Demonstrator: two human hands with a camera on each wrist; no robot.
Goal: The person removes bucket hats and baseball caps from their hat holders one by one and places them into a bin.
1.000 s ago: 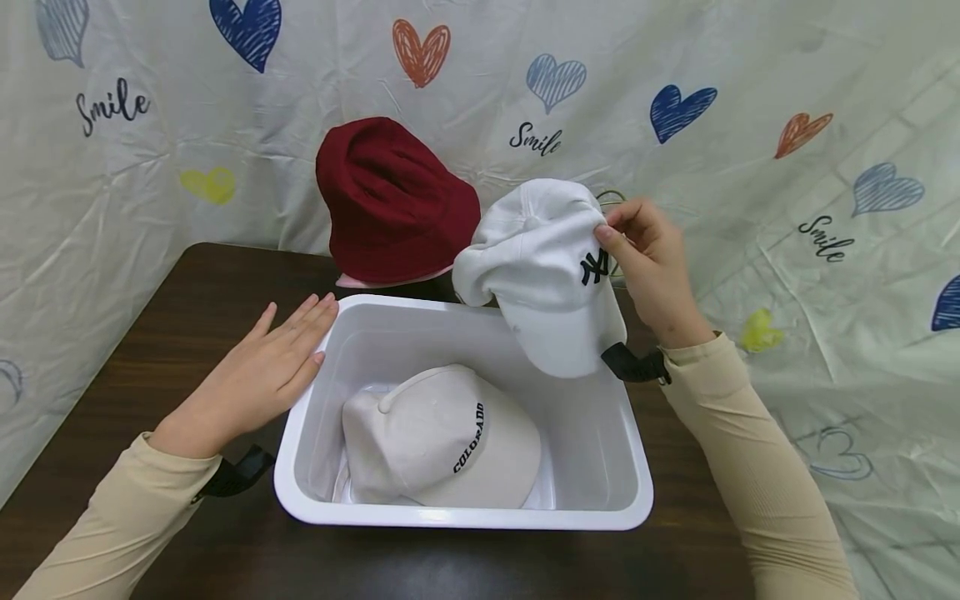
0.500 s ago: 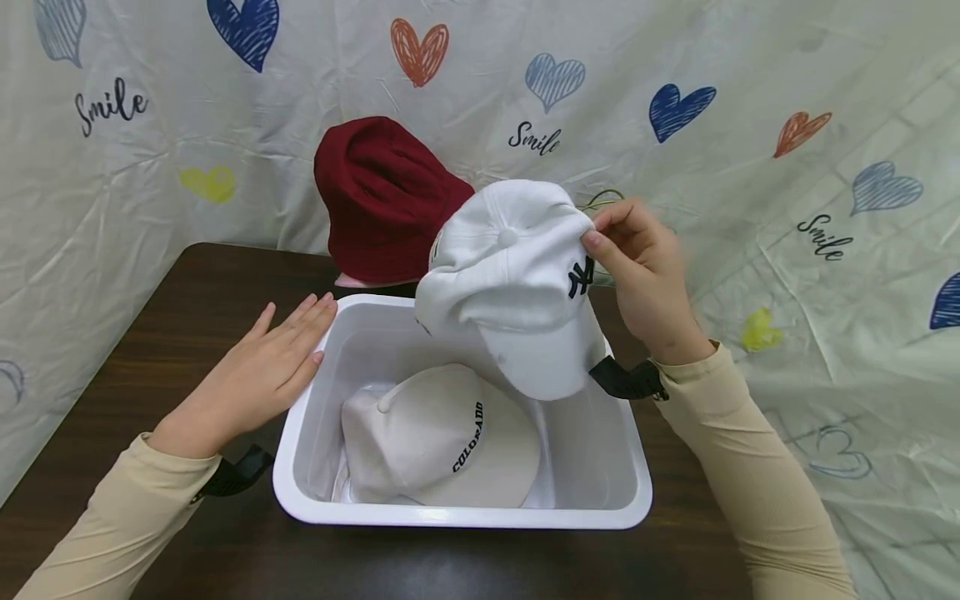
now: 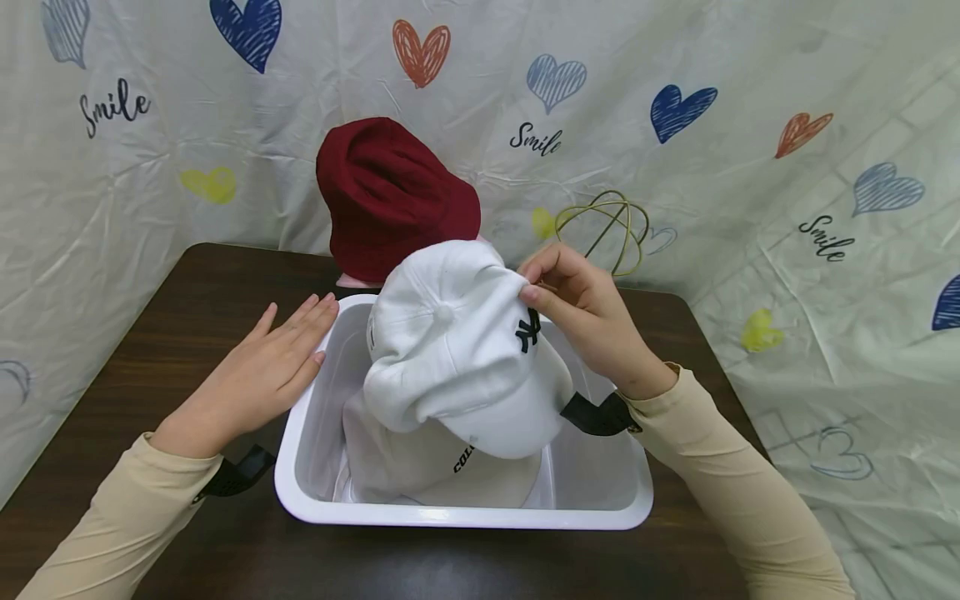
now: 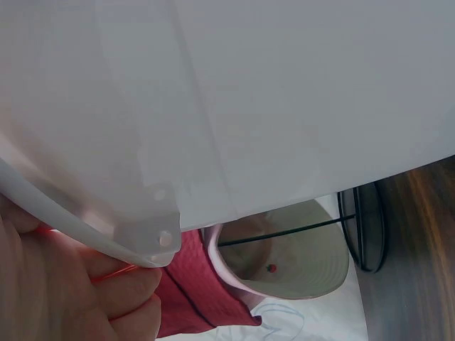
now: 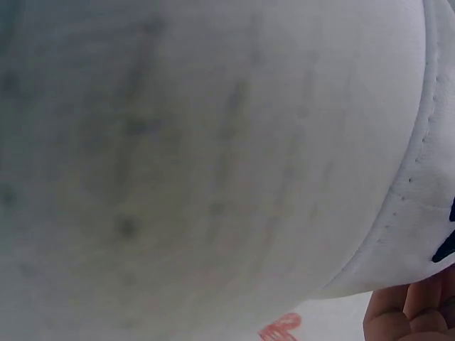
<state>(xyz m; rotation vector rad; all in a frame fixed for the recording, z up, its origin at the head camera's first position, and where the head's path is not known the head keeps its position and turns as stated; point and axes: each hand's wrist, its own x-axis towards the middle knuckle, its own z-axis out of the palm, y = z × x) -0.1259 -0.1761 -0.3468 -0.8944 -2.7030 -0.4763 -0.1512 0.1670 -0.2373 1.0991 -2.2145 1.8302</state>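
My right hand [image 3: 592, 321] pinches a white baseball cap [image 3: 442, 333] at its crown, beside a black monogram. The cap hangs over a white plastic tub [image 3: 465, 518], its brim tilted down to the right. Below it, inside the tub, lies a cream baseball cap [image 3: 420, 471], partly covered, with some black lettering showing. My left hand [image 3: 251, 375] rests with straight fingers on the tub's left rim. Up close, the white cap's brim [image 5: 213, 156] fills most of the right wrist view. The tub's wall [image 4: 234, 106] takes up much of the left wrist view.
Behind the tub stands a dark red hat [image 3: 390, 200] with a pink edge under it. Right of it is a gold wire stand [image 3: 622, 221]. The dark wooden table [image 3: 187, 308] meets a white cloth [image 3: 750, 192] printed with hearts.
My right hand has carried the white cap left and toward me, from the tub's back right corner to over the cream cap. The wire stand has come into view. My left hand has stayed put.
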